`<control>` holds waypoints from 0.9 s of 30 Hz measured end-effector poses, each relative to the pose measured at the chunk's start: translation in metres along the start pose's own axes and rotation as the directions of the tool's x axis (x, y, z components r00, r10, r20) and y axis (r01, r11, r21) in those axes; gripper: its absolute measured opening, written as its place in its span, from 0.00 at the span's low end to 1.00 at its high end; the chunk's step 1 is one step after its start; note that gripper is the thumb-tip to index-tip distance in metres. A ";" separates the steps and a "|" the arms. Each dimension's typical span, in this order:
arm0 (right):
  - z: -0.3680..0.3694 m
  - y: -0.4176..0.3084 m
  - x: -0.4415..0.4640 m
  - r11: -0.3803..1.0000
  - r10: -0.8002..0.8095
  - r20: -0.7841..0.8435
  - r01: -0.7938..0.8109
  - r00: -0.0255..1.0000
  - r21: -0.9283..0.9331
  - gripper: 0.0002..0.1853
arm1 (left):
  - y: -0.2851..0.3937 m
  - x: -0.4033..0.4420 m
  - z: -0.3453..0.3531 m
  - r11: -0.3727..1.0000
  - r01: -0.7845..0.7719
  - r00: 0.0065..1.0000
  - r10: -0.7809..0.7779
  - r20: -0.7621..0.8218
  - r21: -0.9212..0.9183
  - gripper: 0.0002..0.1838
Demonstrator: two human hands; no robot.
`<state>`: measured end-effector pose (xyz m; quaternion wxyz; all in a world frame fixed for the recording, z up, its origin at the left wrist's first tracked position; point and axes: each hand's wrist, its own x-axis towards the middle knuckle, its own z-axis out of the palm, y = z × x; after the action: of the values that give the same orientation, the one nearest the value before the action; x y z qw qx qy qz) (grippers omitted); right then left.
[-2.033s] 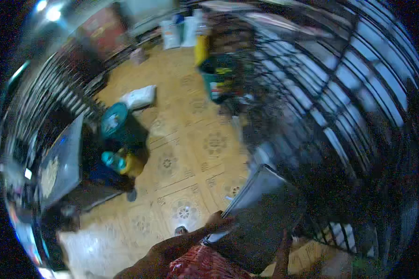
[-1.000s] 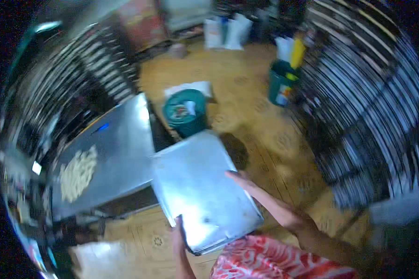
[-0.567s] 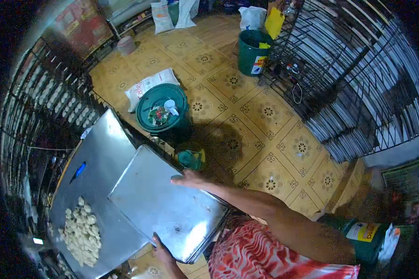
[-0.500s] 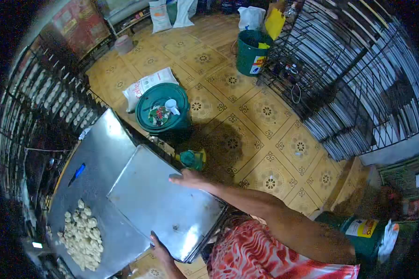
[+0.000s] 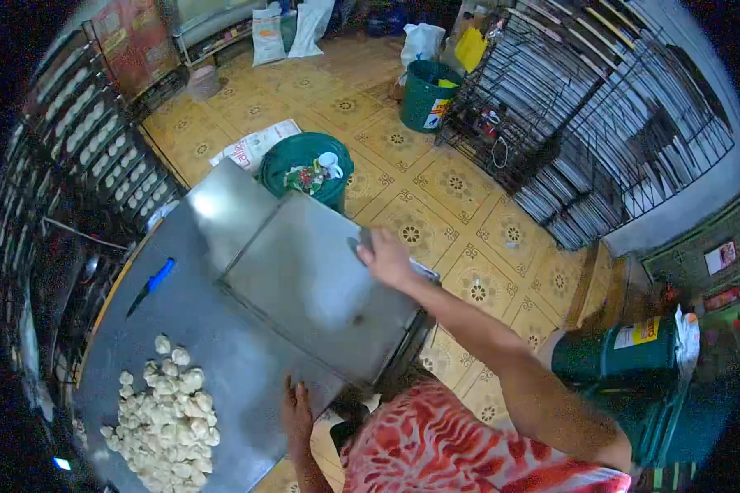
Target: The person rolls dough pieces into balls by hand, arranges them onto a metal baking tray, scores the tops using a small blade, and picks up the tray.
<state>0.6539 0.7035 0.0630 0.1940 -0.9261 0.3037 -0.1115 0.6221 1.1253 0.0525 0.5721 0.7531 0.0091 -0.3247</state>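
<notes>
A stack of flat metal baking trays (image 5: 304, 271) lies on the metal-topped table. My right hand (image 5: 386, 256) is over the top tray near its far right edge. It is blurred, with a dark patch at its fingertips, and I cannot make out whether it holds anything. Beside the near left corner of the stack, my left hand (image 5: 297, 411) rests at the table edge with its fingers stretched out and nothing in them. A heap of pale dough pieces (image 5: 168, 427) sits on the table to the left. Farther up lies a blue-handled knife (image 5: 158, 278).
A green lidded drum (image 5: 337, 193) with a white mug (image 5: 328, 161) on it stands beyond the table. Racks of dough-filled trays (image 5: 99, 140) line the left, and a rack of stacked trays (image 5: 567, 197) the right. Another green bucket (image 5: 419, 103) stands behind.
My left hand has come off the tray's edge to the table edge. My right hand has shifted from the tray's edge to over its top. The whole view has shifted.
</notes>
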 end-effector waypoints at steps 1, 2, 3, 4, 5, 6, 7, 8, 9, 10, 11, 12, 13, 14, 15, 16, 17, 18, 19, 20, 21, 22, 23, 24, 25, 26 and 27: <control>-0.009 -0.024 -0.015 1.000 -0.007 -0.013 0.007 1.000 -0.002 0.33 | -0.014 -0.001 -0.019 1.000 -0.014 1.000 0.014 0.000 -0.005 0.31; -0.015 -0.049 -0.038 0.976 -0.139 -0.108 0.155 0.984 0.154 0.31 | -0.043 -0.001 -0.045 0.997 -0.063 0.998 0.062 -0.024 -0.053 0.31; -0.017 -0.070 -0.064 0.906 -0.250 -0.217 0.307 0.944 0.291 0.30 | -0.065 -0.004 -0.069 0.989 -0.109 0.993 0.104 -0.049 -0.098 0.30; -0.019 -0.093 -0.087 0.853 -0.326 -0.207 0.382 0.922 0.355 0.29 | -0.069 -0.009 -0.091 0.989 -0.115 0.993 0.111 -0.045 -0.096 0.30; -0.017 -0.112 -0.107 0.791 -0.402 -0.203 0.450 0.893 0.415 0.27 | -0.069 -0.014 -0.108 0.997 -0.048 0.998 0.046 -0.031 -0.064 0.29; -0.007 -0.128 -0.127 0.777 -0.457 -0.171 0.485 0.873 0.402 0.28 | -0.069 -0.020 -0.123 0.999 0.022 0.999 -0.022 -0.024 -0.033 0.29; 0.007 -0.144 -0.148 0.761 -0.507 -0.136 0.516 0.851 0.393 0.28 | -0.070 -0.025 -0.135 0.996 0.085 0.994 -0.082 -0.072 0.039 0.29; 0.029 -0.154 -0.167 0.743 -0.542 -0.098 0.531 0.835 0.407 0.27 | -0.079 -0.025 -0.145 0.996 0.081 0.994 -0.079 -0.071 0.039 0.29; 0.055 -0.161 -0.184 0.725 -0.575 -0.059 0.541 0.816 0.426 0.26 | -0.093 -0.026 -0.158 0.996 0.035 0.993 -0.025 -0.114 0.084 0.28; 0.078 -0.165 -0.199 0.725 -0.571 -0.060 0.537 0.819 0.431 0.26 | -0.100 -0.028 -0.164 0.991 -0.006 0.987 0.028 -0.156 0.135 0.27; 0.101 -0.167 -0.214 0.676 -0.645 -0.051 0.600 0.763 0.429 0.26 | -0.086 -0.034 -0.161 0.981 0.032 0.983 0.004 -0.183 0.193 0.26; 0.123 -0.169 -0.228 0.622 -0.710 -0.043 0.655 0.703 0.429 0.26 | -0.088 -0.040 -0.159 0.978 0.040 0.983 -0.003 -0.183 0.204 0.26; 0.140 -0.171 -0.239 0.565 -0.768 -0.041 0.705 0.640 0.429 0.26 | -0.091 -0.044 -0.157 0.992 0.018 0.977 0.009 -0.212 0.122 0.26; 0.148 -0.170 -0.246 0.534 -0.795 -0.041 0.730 0.605 0.426 0.26 | -0.097 -0.044 -0.151 0.999 -0.014 0.970 0.021 -0.244 0.032 0.26; 0.153 -0.170 -0.251 0.501 -0.821 -0.041 0.754 0.569 0.425 0.27 | -0.100 -0.046 -0.143 0.999 -0.012 0.970 0.021 -0.242 0.039 0.26; 0.158 -0.173 -0.261 0.565 -0.805 0.098 0.707 0.585 0.424 0.25 | -0.105 -0.053 -0.137 0.998 -0.018 0.976 0.031 -0.217 0.065 0.26; 0.160 -0.172 -0.266 0.597 -0.791 0.169 0.682 0.588 0.422 0.25 | -0.108 -0.058 -0.129 0.996 -0.024 0.981 0.040 -0.191 0.086 0.26; 0.163 -0.172 -0.271 0.629 -0.772 0.239 0.657 0.588 0.415 0.24 | -0.097 -0.066 -0.121 0.996 -0.019 0.982 0.035 -0.188 0.088 0.26; 0.166 -0.168 -0.275 0.542 -0.836 0.151 0.749 0.528 0.380 0.24 | -0.071 -0.076 -0.113 0.989 -0.019 0.988 0.041 -0.152 0.145 0.26; 0.172 -0.167 -0.280 0.448 -0.889 0.066 0.830 0.453 0.332 0.23 | -0.056 -0.082 -0.112 0.980 -0.022 0.992 0.046 -0.115 0.200 0.26; 0.179 -0.170 -0.283 0.446 -0.890 0.070 0.831 0.450 0.333 0.23 | -0.070 -0.077 -0.121 0.981 -0.019 0.992 0.043 -0.117 0.195 0.26; 0.186 -0.170 -0.287 0.474 -0.875 0.122 0.780 0.468 0.408 0.23 | -0.093 -0.067 -0.137 0.988 -0.068 0.977 0.093 -0.190 0.137 0.27; 0.167 -0.176 -0.278 0.557 -0.818 0.245 0.608 0.521 0.565 0.23 | -0.108 -0.059 -0.156 0.990 -0.118 0.954 0.136 -0.267 0.083 0.28; 0.133 -0.184 -0.260 0.621 -0.743 0.379 0.356 0.551 0.699 0.23 | -0.103 -0.050 -0.174 0.991 -0.112 0.954 0.129 -0.271 0.077 0.28; 0.113 -0.196 -0.249 0.640 -0.701 0.436 0.229 0.564 0.734 0.23 | -0.083 -0.042 -0.192 0.872 -0.279 0.852 0.418 -0.316 0.402 0.30; 0.103 -0.208 -0.242 0.661 -0.653 0.486 0.124 0.581 0.740 0.23 | -0.065 -0.032 -0.210 0.627 -0.365 0.694 0.676 -0.249 0.688 0.31; 0.123 -0.211 -0.250 0.670 -0.647 0.456 0.169 0.612 0.723 0.23 | -0.058 -0.023 -0.227 0.635 -0.363 0.700 0.669 -0.250 0.682 0.31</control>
<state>0.6060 1.0471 0.0200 0.5477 -0.8268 -0.0792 0.1005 0.6905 1.3509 0.0450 0.3597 0.9140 -0.1732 0.0719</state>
